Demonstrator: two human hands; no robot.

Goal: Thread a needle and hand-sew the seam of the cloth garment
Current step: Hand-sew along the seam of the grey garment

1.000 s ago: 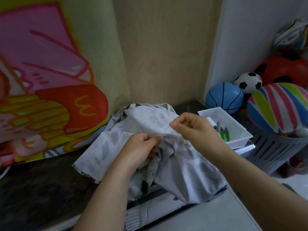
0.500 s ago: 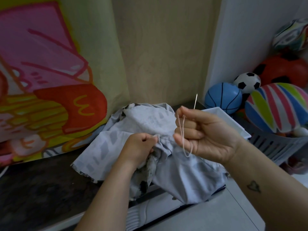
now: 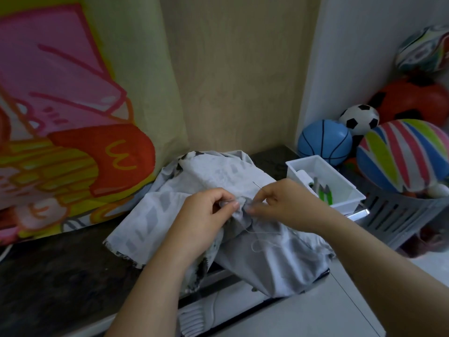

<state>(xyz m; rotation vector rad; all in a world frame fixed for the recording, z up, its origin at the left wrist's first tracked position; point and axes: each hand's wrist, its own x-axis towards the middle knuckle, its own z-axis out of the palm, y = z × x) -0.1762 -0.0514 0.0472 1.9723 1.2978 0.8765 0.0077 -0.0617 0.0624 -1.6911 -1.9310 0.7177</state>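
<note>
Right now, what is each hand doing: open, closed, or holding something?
Left hand: closed, pinching a fold of the cloth garment.
Right hand: closed, pinching the needle at that fold.

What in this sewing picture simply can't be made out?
All in the head view:
- Needle: only one end shows; the right hand hides the rest.
- Seam stitches: too small, and covered by the left hand pinching the garment.
- Tray contents: partly hidden by its wall.
</note>
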